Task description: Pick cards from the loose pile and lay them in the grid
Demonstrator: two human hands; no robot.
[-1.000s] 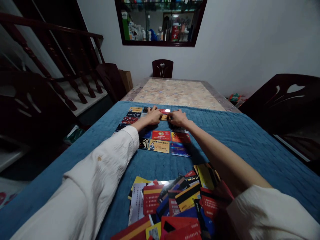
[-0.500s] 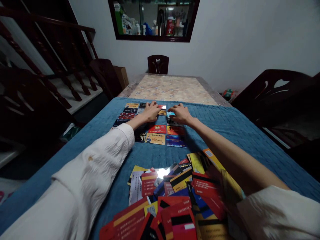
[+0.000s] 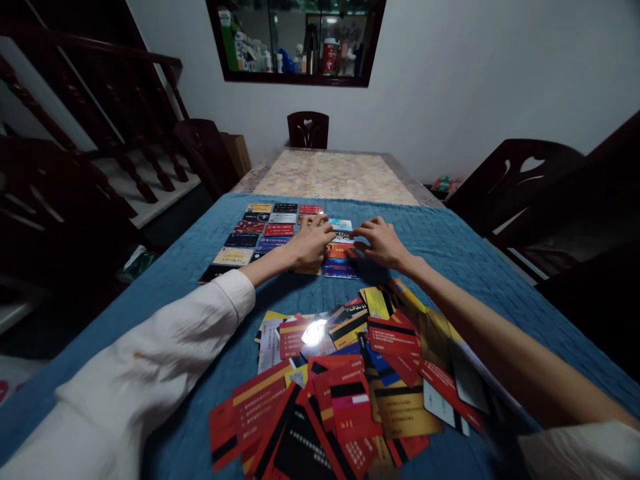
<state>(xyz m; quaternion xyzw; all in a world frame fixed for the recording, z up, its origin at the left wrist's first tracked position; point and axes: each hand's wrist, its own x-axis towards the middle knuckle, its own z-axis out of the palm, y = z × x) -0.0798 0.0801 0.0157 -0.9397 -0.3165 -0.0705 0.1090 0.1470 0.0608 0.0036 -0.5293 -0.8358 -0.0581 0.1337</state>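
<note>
My left hand point(image 3: 313, 243) rests over the laid-out cards, its bent fingertips at the left edge of the rightmost column and its palm hiding part of the middle columns. Opposite it, my right hand point(image 3: 381, 243) has its fingers apart, with the tips by that column's right edge. Between the hands lie a light blue card point(image 3: 341, 225), a white and dark card point(image 3: 344, 236), an orange card point(image 3: 340, 251) and a dark blue card point(image 3: 341, 269). Neither hand lifts a card. Further left, rows include a red card point(image 3: 279, 230) and a black card point(image 3: 218, 273).
Close to me, a loose heap of overlapping cards point(image 3: 350, 400) lies beneath and between my forearms. A blue quilted cloth point(image 3: 170, 273) covers this part of the table; patterned tabletop point(image 3: 330, 173) shows beyond. Dark wooden chairs point(image 3: 307, 130) stand around it, with a railing at left.
Both hands have come nearer to me along the rightmost column. The far cards that my left hand covered now show. The view has shifted slightly.
</note>
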